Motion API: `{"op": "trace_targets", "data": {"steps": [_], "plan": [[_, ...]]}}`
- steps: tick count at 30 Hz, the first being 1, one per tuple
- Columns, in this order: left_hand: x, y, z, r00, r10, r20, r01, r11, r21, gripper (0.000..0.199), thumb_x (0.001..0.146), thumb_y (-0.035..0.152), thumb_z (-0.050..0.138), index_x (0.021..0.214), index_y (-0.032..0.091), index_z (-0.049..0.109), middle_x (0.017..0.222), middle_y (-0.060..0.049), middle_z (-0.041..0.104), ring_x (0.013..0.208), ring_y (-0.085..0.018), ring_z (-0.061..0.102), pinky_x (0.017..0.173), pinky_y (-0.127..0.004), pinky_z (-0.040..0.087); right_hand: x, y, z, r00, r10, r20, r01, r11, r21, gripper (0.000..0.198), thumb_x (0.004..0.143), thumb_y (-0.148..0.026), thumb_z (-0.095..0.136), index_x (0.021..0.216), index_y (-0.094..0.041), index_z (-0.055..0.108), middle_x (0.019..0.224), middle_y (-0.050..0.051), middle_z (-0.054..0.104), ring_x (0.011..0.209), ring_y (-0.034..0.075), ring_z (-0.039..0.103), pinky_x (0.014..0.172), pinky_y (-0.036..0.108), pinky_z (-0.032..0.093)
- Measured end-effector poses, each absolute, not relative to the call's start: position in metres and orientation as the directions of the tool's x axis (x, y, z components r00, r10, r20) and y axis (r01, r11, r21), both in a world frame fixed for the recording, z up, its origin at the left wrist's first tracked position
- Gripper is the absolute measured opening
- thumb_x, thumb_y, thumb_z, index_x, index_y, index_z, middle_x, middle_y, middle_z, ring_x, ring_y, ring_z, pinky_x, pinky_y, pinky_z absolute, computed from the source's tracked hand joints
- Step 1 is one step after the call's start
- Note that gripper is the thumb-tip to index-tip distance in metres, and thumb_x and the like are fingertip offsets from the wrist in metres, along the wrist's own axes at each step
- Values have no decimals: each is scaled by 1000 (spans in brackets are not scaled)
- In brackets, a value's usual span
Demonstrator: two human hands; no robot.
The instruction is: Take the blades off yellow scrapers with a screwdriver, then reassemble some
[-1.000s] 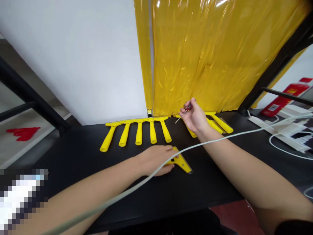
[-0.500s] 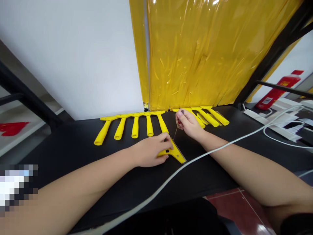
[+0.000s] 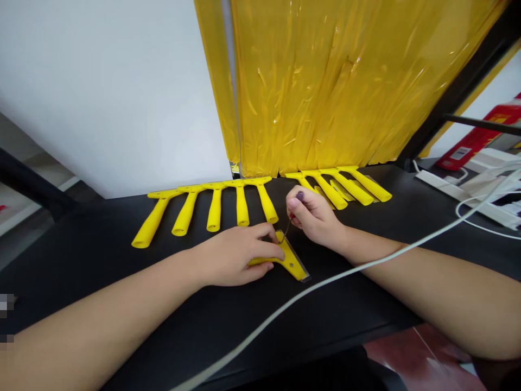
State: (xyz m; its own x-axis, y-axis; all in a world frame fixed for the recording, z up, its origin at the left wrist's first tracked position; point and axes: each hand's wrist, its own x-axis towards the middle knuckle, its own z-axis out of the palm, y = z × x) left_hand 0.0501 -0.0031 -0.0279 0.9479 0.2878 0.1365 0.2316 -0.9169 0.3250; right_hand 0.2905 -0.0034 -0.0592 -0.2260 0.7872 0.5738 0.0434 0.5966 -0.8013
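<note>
Nowhere is writing legible. Left hand (image 3: 234, 256) presses down on a yellow scraper (image 3: 290, 260), hiding its handle; right hand (image 3: 312, 216), just beyond, pinches a thin screwdriver (image 3: 287, 227), its tip hard to make out.

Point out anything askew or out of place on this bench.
One thing: a white cable trails diagonally across the black bench, passing over the right forearm near the scraper that the left hand pins. The yellow handles lie in a tidy row.

Both forearms reach forward; left hand (image 3: 234, 255) pressed flat, right hand (image 3: 313, 217) fingers pinched.
</note>
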Motion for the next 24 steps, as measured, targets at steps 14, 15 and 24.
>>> {"op": "trace_targets", "data": {"steps": [14, 15, 24], "plan": [[51, -4, -30, 943, 307, 127, 249, -907, 339, 27, 97, 20, 63, 120, 29, 75, 120, -7, 63, 97, -20, 70, 88, -32, 58, 289, -8, -61, -209, 793, 572, 59, 595, -802, 27, 104, -47, 61, 89, -24, 59, 74, -2, 52, 57, 12, 45, 49, 26, 39], [51, -4, -30, 943, 307, 130, 249, -908, 338, 27, 97, 20, 63, 120, 29, 75, 120, -7, 63, 96, -20, 70, 88, -32, 59, 289, -8, -61, -209, 793, 573, 68, 596, -800, 27, 104, -47, 61, 89, -24, 59, 74, -2, 51, 57, 12, 45, 50, 26, 39], [50, -5, -32, 944, 294, 148, 240, -922, 304, 27, 96, 20, 64, 120, 29, 74, 120, -8, 63, 99, -22, 69, 89, -34, 59, 285, -18, -39, -276, 763, 585, 227, 643, -732, 22, 105, -37, 61, 90, -22, 64, 81, 1, 61, 72, 15, 59, 66, 30, 50]]}}
